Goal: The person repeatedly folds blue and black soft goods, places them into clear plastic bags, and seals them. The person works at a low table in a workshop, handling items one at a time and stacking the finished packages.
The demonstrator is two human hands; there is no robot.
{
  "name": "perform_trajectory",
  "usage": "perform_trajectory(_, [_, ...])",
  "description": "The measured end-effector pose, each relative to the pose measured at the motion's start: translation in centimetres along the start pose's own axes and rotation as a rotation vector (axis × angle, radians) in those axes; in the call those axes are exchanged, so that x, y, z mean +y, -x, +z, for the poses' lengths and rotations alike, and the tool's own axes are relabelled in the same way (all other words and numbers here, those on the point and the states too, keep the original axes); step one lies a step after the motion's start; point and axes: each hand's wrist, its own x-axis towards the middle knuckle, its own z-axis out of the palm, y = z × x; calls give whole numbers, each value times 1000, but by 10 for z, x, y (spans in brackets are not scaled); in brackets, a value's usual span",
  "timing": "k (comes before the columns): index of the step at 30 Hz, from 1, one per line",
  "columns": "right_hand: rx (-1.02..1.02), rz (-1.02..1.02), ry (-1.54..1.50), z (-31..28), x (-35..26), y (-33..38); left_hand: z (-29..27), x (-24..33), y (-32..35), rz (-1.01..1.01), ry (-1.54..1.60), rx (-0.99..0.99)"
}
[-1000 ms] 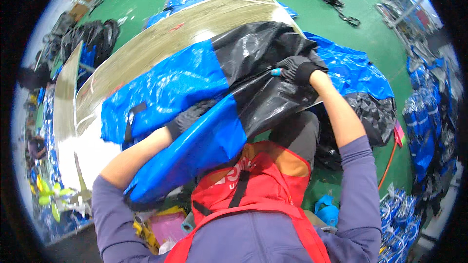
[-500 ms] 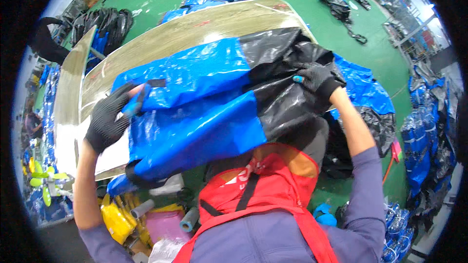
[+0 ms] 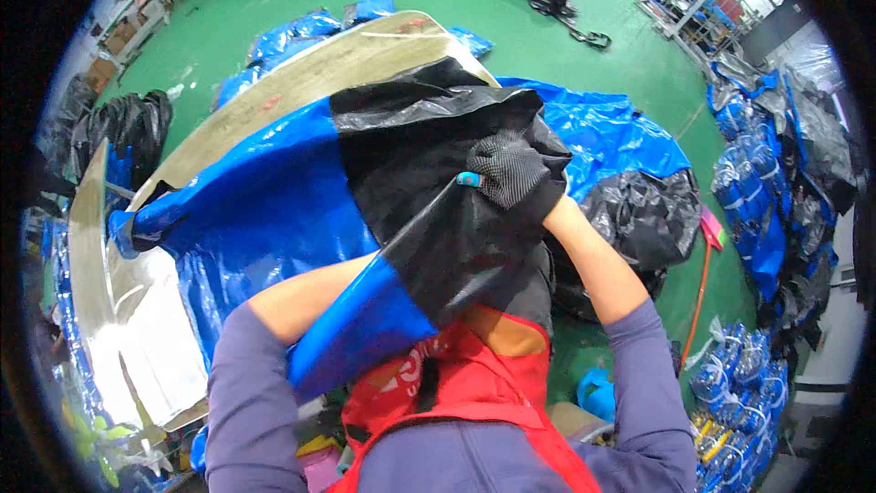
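Note:
A large, shiny blue-and-black tarpaulin piece [image 3: 274, 178] is spread over the table and hangs down in front of me. My right hand [image 3: 511, 170], in a dark knitted glove with a light blue fingertip, is closed on its black section, pulling a taut crease there. My left forearm [image 3: 315, 297] reaches beneath the blue part, so my left hand is hidden under or inside the material. At the far left end, the edge of the tarpaulin stands raised with a black opening.
The worn, pale table [image 3: 365, 44] has a curved far edge. More blue and black sheeting [image 3: 630, 151] lies to the right. Bundled packs [image 3: 739, 365] and a pink, orange-handled tool [image 3: 707, 246] stand on that side. Several piles lie about the green floor [image 3: 438, 0].
My left hand has gone from the tarpaulin's left end to underneath it, out of sight. My right hand keeps its hold on the black part. The view has turned right.

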Motion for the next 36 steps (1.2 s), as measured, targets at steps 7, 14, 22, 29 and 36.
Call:
perform_trajectory(7, [-265, 262, -27, 45, 24, 2, -221, 28, 49, -413, -651, 366])
perform_trajectory(14, [-269, 443, 5, 37, 18, -6, -124, 1, 111, -781, -298, -477])
perform_trajectory(22, [92, -148, 118, 66, -43, -49, -57, -24, 162, -580, -339, 24])
perform_trajectory(29, [-295, 133, -153, 86, -31, -54, -131, 18, 265, -892, -569, -312])
perform_trajectory(36, [-639, -67, -118, 64, -3, -76, -110, -29, 314, -897, -200, -67])
